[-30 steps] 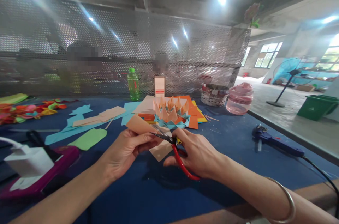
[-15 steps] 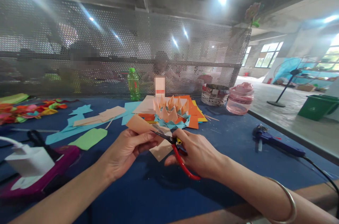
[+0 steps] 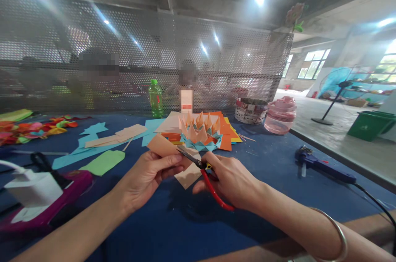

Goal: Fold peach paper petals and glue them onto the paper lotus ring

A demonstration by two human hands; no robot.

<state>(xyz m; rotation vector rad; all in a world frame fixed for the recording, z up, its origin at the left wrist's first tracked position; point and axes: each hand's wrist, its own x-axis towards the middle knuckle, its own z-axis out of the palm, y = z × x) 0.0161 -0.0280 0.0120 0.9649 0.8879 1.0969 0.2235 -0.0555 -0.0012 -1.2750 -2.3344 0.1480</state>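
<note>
- Crown [image 3: 198, 135]: peach points over a blue rim
- Left hand [image 3: 148, 177]: pinching peach paper [image 3: 162, 145], in front of the crown
- Right hand [image 3: 232, 176]: holding red-handled scissors [image 3: 213, 192], blades at that paper, in front of the crown
- 1 green bottle [image 3: 155, 100]: behind the crown, to its left
- Basket [image 3: 250, 113] and jug [image 3: 280, 116]: right of the crown
- Glue gun [image 3: 328, 167]: well right of the crown

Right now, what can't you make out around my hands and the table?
Head view:
Scissors: second handle mostly hidden by the right hand.
Held peach paper: gripped part covered by the left hand.
Glue gun cable: far end cut off by the right edge.
People beyond: blurred by the perforated screen.
</note>
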